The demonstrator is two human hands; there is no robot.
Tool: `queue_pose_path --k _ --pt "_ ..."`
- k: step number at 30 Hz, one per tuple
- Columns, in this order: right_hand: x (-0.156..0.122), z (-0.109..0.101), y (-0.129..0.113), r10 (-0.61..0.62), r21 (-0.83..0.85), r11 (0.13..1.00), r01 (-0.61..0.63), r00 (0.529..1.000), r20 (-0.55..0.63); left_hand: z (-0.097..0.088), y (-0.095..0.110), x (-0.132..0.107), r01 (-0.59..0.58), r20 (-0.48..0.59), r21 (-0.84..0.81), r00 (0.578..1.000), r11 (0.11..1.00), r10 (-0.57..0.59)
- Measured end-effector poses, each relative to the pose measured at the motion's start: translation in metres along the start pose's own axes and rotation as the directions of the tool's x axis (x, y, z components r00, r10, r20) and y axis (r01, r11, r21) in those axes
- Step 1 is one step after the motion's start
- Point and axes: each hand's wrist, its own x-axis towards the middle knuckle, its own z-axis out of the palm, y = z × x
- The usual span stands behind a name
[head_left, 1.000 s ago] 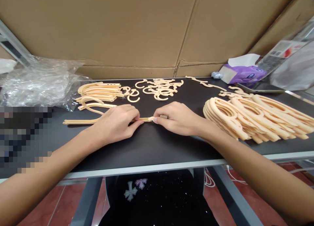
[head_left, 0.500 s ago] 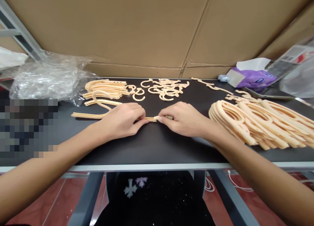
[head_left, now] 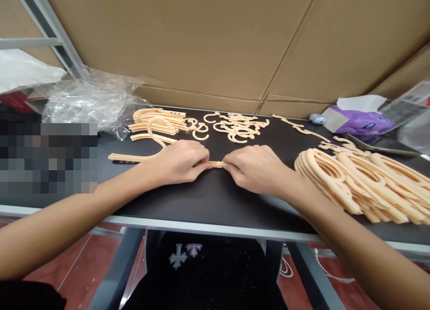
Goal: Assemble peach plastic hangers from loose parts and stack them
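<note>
Both hands meet over the front middle of the black table. My left hand (head_left: 179, 162) is closed round a cream plastic hanger arm (head_left: 129, 158), whose long end and curved loop stick out to its left. A short stretch of the cream plastic shows between the two hands. My right hand (head_left: 257, 169) pinches its right end, where a small cream joint piece shows at the fingertips; the rest of that piece is hidden by the fingers. Beyond my hands lie a pile of loose hanger arms (head_left: 156, 127) and a heap of small cream hooks (head_left: 240, 127).
Stacked cream hangers (head_left: 327, 175) lie on the right, beside my right forearm. A purple tissue pack (head_left: 364, 122) stands behind them. Crumpled clear plastic (head_left: 90, 104) sits at back left. Cardboard (head_left: 201, 41) walls off the rear. A metal edge (head_left: 215, 227) runs along the table's front.
The camera view has turned slightly, shifting the table contents to the right. My hands keep their grip; the joint piece at my right fingertips now lies flatter in line with the hanger arm.
</note>
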Motion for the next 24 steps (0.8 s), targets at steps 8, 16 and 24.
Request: queue_pose_path --k 8,16,24 --pt "-0.006 0.004 -0.001 -0.092 -0.13 0.988 0.087 0.995 -0.03 -0.004 0.0 0.0 0.022 0.019 -0.068 1.0 0.997 -0.021" --pt "-0.011 0.011 -0.003 -0.129 -0.158 0.981 0.11 0.985 -0.115 -0.006 0.0 0.002 -0.019 0.007 -0.051 1.0 0.999 0.019" --pt "-0.037 -0.031 0.013 -0.05 -0.096 0.995 0.021 0.949 -0.313 -0.007 0.009 0.002 -0.048 0.024 0.05 0.999 0.998 0.047"
